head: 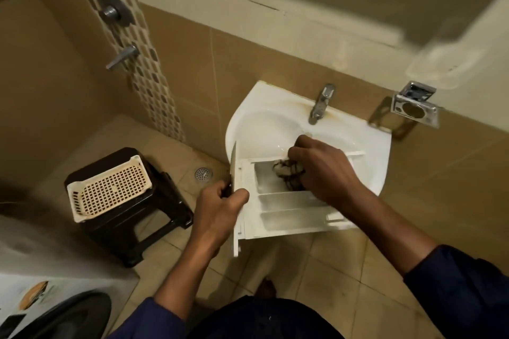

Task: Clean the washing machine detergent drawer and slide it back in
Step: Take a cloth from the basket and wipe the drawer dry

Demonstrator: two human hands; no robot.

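**Step in hand, as judged:** wiping out the detergent drawer (289,209), removed from the washing machine (41,297) and held across the near rim of the sink (239,124). Resting on that rim or held just above it: cannot tell.

**Grip state**
- Left hand (223,203): curled round the front panel of the drawer, thumb on the inner face.
- Right hand (322,170): bunched round a cloth (287,172) and pressed down into the compartment farthest from the body, at the end away from the left-hand grip.

**Procedure**
1. Brace the drawer firmly at the left-hand grip and counter each push of the cloth from there to prevent twisting.
2. Draw the cloth from under the right hand toward the left-hand grip, along the full run of the compartment, then back.
3. Work a fold of cloth into the corners and along the dividing walls, the probable seat of residue.
4. Repeat in the two compartments nearer the body.
5. Rinse under the tap (321,103), beyond the right hand, if required.

**Caution:** probably slippery when wet. Avoid heavy downward load at the end beneath the right wrist, far from the left-hand grip. Residue inside: too blurred to judge.
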